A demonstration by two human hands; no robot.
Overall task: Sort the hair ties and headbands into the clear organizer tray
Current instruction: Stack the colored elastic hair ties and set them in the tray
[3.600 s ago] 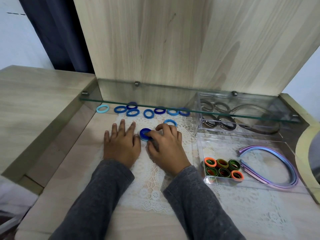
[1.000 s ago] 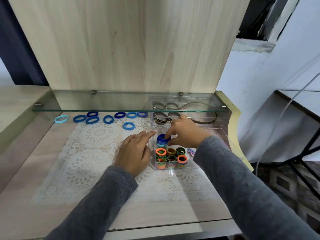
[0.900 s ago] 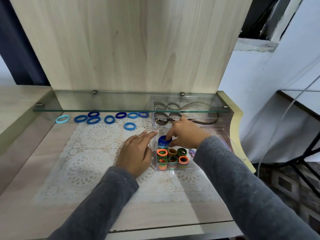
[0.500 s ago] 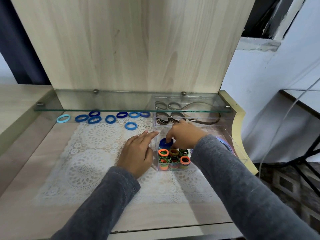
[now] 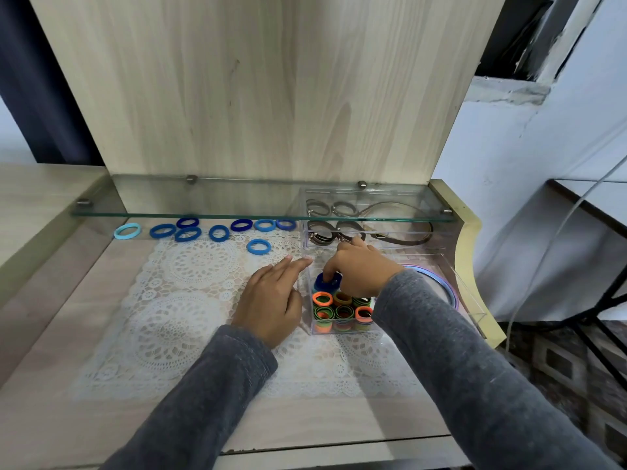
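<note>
The clear organizer tray (image 5: 470,293) sits at the right of the desk. My right hand (image 5: 359,269) reaches into its front left compartment and presses a stack of dark blue hair ties (image 5: 327,283) down behind several orange and green hair ties (image 5: 342,308). My left hand (image 5: 271,296) lies flat on the lace mat, fingers apart, its fingertips against the tray's left wall. Several blue hair ties (image 5: 219,233) lie in a row under the glass shelf, with one light blue tie (image 5: 259,246) nearer. A purple headband (image 5: 437,283) lies in the tray's right part.
A glass shelf (image 5: 203,215) overhangs the back of the desk. Brown ties and a brown headband (image 5: 400,237) fill the tray's rear compartments. A white lace mat (image 5: 190,300) covers the desk's middle. The desk's edge drops off at right and front.
My right hand carried the dark blue ties from the mat to the tray and has lowered them into the front left compartment. My left hand moved right beside the tray.
</note>
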